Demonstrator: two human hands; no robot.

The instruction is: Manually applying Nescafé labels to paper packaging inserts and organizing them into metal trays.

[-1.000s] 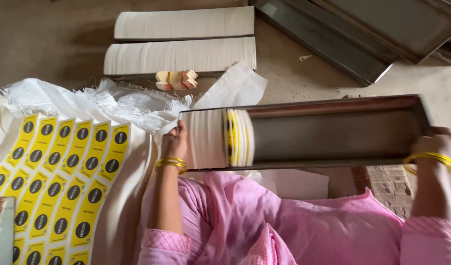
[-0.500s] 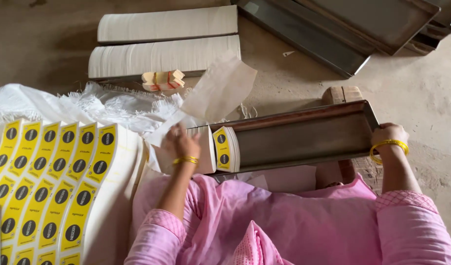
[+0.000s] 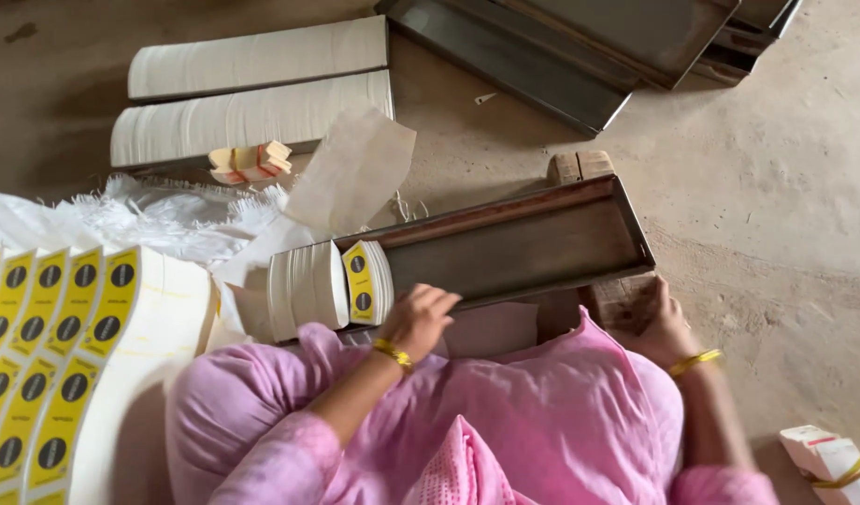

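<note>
Down on the floor (image 3: 785,215), a person in pink sits over a long metal tray (image 3: 505,248) that lies across their lap, resting on a wooden block (image 3: 580,166) at the far side. At the tray's left end stands a packed row of white cards (image 3: 307,288), the last ones faced with a yellow label (image 3: 360,281) bearing a black dot. The left hand (image 3: 419,318) rests on the tray's near edge just beside that label, its fingers (image 3: 439,301) curled loosely together, pinching nothing that I can see. The right hand (image 3: 656,323) sits at the tray's right end, against the block under it; whether its fingers grip anything I cannot tell. Both wrists wear gold bangles. To the left lie sheets of yellow labels (image 3: 47,346) on a white stack. Farther off are two long rows of white cards (image 3: 252,89), a small banded bundle (image 3: 250,161), a loose paper sheet (image 3: 351,173) and more metal trays (image 3: 580,47).
</note>
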